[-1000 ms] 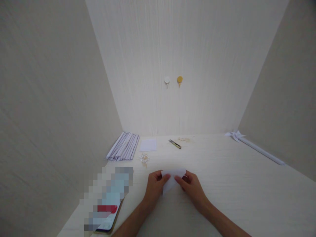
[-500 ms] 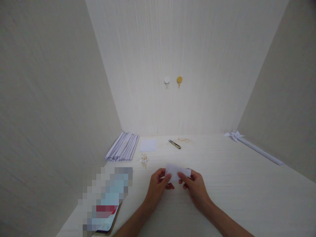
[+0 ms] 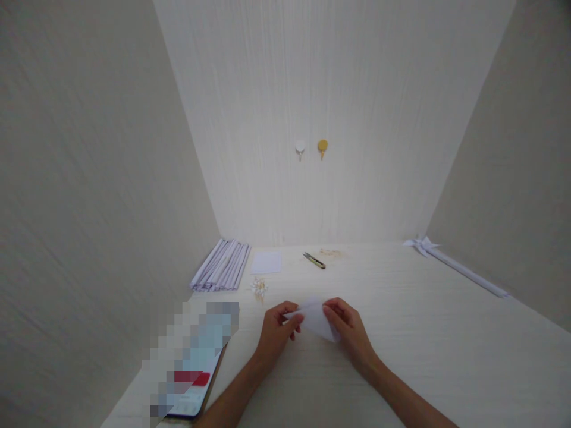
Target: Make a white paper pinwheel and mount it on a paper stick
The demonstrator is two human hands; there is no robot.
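A small white paper sheet is held between both hands just above the pale table. My left hand pinches its left corner with thumb and fingers closed. On the other side, my right hand grips the right edge, fingers curled over the paper. The sheet looks folded or tilted, with one point hanging down toward me.
A bundle of rolled paper sticks lies at the back left, beside a small white paper square and a pile of tiny pins. Thread snips lie behind. A paper pinwheel on a stick rests right. A phone sits near left.
The paper has been turned and refolded between the hands; it went from a flat strip to a tilted shape with a point hanging down. Both hands stayed in place.
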